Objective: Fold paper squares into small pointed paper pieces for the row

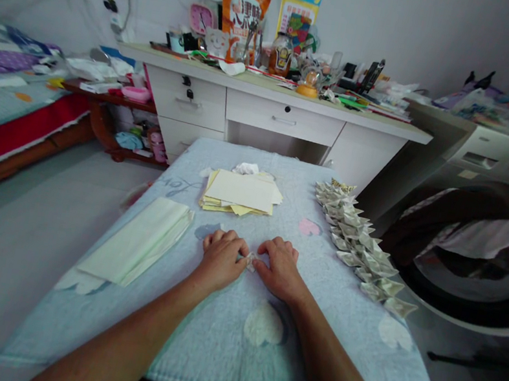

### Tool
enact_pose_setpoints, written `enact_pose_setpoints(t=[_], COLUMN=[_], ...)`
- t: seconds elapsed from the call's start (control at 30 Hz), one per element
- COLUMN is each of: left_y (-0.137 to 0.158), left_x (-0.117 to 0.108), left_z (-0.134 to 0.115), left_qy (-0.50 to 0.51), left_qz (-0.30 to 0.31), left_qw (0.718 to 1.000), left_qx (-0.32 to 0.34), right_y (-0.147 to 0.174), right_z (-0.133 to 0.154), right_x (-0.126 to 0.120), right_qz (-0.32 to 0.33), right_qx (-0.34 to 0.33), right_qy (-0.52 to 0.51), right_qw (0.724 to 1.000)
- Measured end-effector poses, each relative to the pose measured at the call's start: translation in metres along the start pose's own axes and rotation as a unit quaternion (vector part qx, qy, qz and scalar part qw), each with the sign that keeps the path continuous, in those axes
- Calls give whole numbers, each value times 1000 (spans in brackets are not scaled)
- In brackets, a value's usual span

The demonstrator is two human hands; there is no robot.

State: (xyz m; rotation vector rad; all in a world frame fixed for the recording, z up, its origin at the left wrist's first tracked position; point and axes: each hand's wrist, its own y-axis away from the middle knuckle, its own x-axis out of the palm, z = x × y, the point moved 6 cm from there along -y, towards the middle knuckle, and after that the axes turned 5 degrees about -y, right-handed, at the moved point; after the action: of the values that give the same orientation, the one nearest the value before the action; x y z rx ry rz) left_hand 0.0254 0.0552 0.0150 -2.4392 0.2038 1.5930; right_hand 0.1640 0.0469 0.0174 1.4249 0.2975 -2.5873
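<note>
A small, pale folded piece of paper (250, 262) lies between my two hands, mostly covered by fingers. My left hand (224, 257) grips its left side with thumb and curled fingers. On its right side, my right hand (279, 266) pinches it the same way. Beyond my hands is a stack of cream and yellow paper sheets (242, 190) with a crumpled white tissue (246, 168) behind it. To the left lies a folded bundle of pale green paper (137, 242). A long cluster of folded paper pieces with pointed tips (357, 238) runs along the right side.
A light blue patterned cloth (207, 346) covers the table. Behind it stands a white desk (282, 116) crowded with a snack bag, jar and clock. A front-loading washing machine (491, 160) with its door open is at right. On the left is a bed (4, 127).
</note>
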Motion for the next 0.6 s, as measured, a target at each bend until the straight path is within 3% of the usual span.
enact_pose_setpoints(t=[0.4, 0.6], left_y=[3, 3], left_x=[-10, -13], left_z=[-6, -7], left_qy=[78, 125], left_qz=[-17, 0], left_qw=[992, 989], left_qx=[93, 84], right_y=[1, -2], right_z=[6, 1], right_x=[-1, -6], right_qz=[11, 5], right_qx=[-38, -53], right_qy=[-57, -145], right_qw=[998, 988])
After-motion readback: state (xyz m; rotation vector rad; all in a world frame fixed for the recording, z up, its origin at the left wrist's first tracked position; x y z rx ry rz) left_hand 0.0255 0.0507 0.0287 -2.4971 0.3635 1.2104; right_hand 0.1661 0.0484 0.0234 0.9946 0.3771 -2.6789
